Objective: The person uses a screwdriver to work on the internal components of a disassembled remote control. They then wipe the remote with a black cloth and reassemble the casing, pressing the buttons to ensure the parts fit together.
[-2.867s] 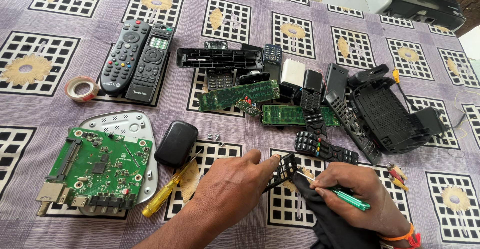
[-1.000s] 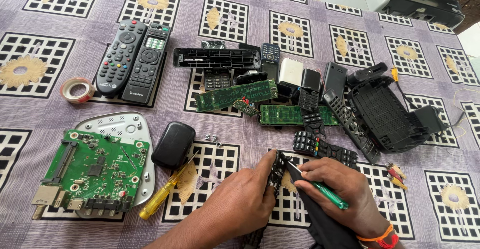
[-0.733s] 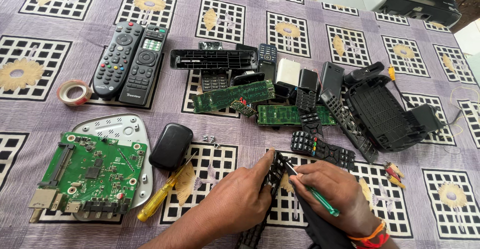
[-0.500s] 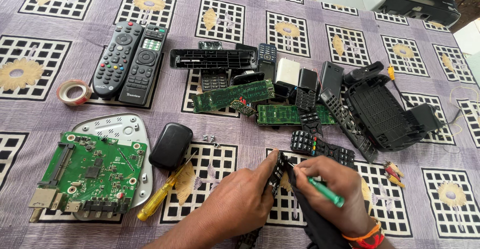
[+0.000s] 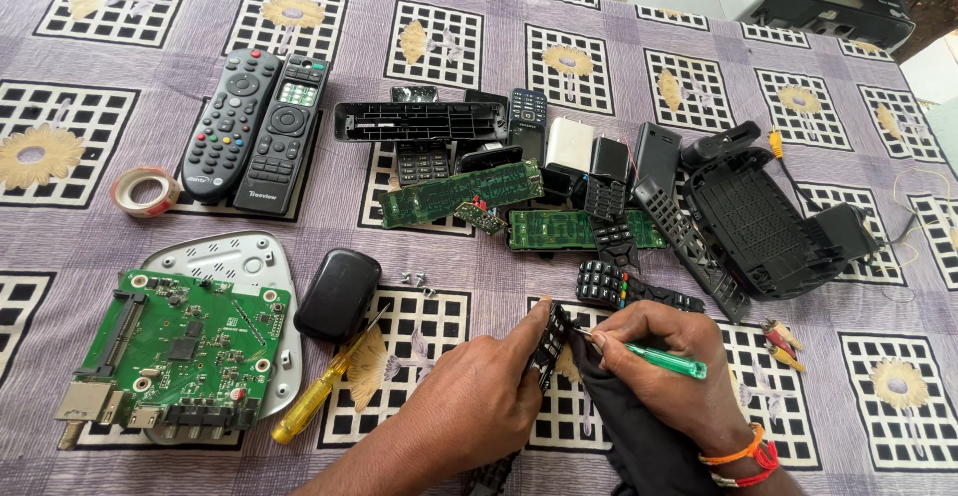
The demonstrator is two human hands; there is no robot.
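My left hand (image 5: 469,406) grips a long black remote casing (image 5: 546,341) that stands on edge near the table's front. My right hand (image 5: 669,356) holds a green-handled screwdriver (image 5: 664,358), its tip touching the upper end of that casing. A black cloth (image 5: 624,426) lies under my right hand. Just beyond the hands rests a black rubber keypad (image 5: 624,288).
A green circuit board (image 5: 180,341) on a white shell sits front left, with a black oval cover (image 5: 337,294) and a yellow screwdriver (image 5: 324,388) beside it. Two remotes (image 5: 257,127) and a tape roll (image 5: 145,190) lie far left. Circuit strips, casings and a black housing (image 5: 763,227) crowd the middle and right.
Both hands have shifted slightly left and nearer together. The screwdriver tip has come against the casing's top end, and the casing is tilted more upright.
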